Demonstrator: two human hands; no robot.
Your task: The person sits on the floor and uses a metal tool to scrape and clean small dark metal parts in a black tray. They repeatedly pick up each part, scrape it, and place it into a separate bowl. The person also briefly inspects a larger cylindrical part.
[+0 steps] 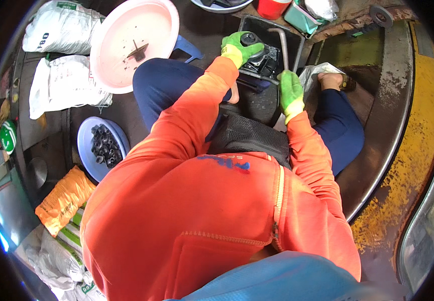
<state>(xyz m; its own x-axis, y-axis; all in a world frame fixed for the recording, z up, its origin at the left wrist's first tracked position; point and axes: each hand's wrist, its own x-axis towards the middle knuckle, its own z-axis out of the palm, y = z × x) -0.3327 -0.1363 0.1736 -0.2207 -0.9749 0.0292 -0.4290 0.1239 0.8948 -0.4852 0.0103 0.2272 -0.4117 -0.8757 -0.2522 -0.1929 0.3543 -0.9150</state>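
My left hand (235,48), in a green and yellow glove, grips a round black part (249,39) with a ring-shaped top. Beneath that part sits a dark, shiny metal block (269,62), partly covered by the hand, in a black rectangular tray (297,42). My right hand (291,89), gloved the same way, is wrapped around the lower end of a grey metal rod (282,50). The rod's top bends to the left like a hook, over the tray and to the right of the block.
A pink basin (156,20) holds a brown pointed piece (137,51). Black parts fill a blue bowl (87,155). White sacks (64,27) and an orange bag (66,200) lie left. A red tub (273,7) and teal container (299,19) stand beyond the tray; a yellow metal edge (412,145) curves right.
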